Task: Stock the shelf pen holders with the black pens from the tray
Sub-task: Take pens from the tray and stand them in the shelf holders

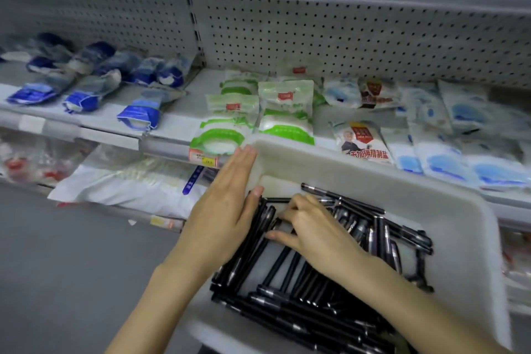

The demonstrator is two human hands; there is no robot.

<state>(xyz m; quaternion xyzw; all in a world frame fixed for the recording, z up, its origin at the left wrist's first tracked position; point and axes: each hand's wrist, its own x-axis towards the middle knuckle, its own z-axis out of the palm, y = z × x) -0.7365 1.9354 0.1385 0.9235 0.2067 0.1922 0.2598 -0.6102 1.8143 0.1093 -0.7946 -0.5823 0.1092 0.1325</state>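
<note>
Head view, left third: blue packets point(86, 95) lie on the upper shelf, well apart from the work.
Left hand point(224, 210): fingers straight and together, laid flat along the outside of the tray's left wall. The thumb reaches over the rim and touches the nearest pens. It grasps nothing.
Black pens point(290, 304): heaped loose in the tray. Those by the left wall run from lower left up toward the frame's centre.
Right hand point(313, 233): nearer the pens, palm down on the heap with fingers point(298, 204) curled onto the barrels and thumb stretched left. I cannot tell whether it grasps any.
Tray point(448, 210): white plastic, lower right, in front of the green packets point(284, 112).
Pen holders: none in view.
</note>
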